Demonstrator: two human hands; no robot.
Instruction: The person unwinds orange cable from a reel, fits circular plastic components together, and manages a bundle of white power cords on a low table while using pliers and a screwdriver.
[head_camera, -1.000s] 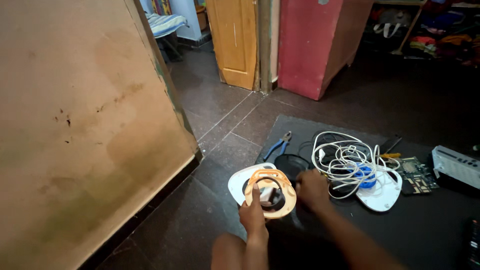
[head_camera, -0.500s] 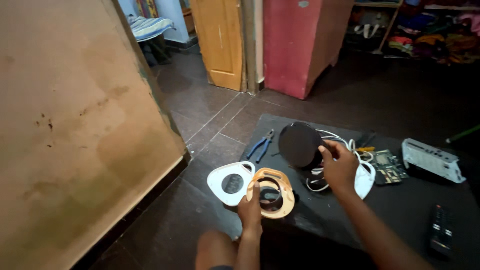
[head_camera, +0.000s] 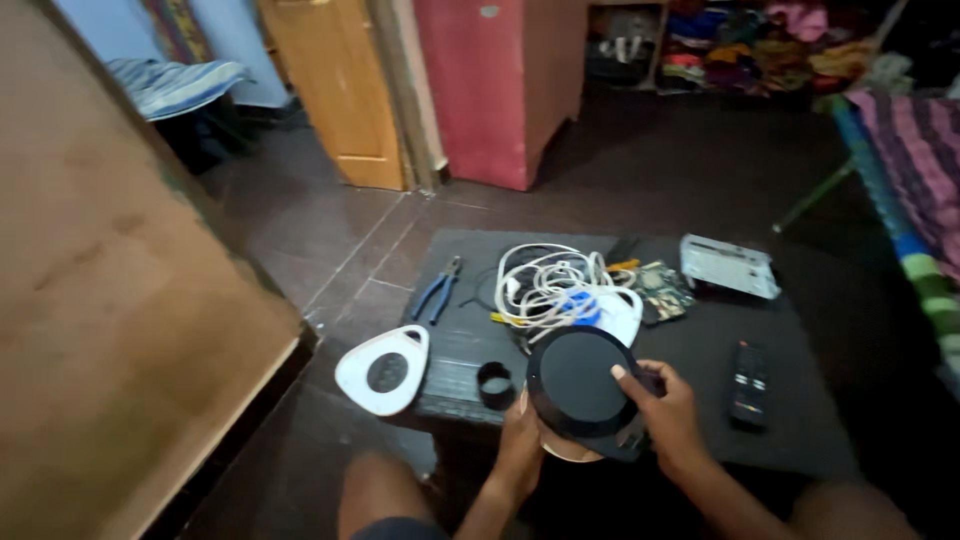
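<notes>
Disc: round, matte black disc is covering a tan ring.
Right hand: grip is pinching the disc's edge.
Left hand: grip is closing under the ring.

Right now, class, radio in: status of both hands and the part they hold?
Right hand on the black disc, left hand under it. White shell left, black ring beside. Nothing in the way.

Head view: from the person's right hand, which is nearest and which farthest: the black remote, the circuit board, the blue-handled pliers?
From the right hand:
1. Black remote, just to its right.
2. Circuit board, beyond it on the mat.
3. Blue-handled pliers, far left on the mat.
</notes>
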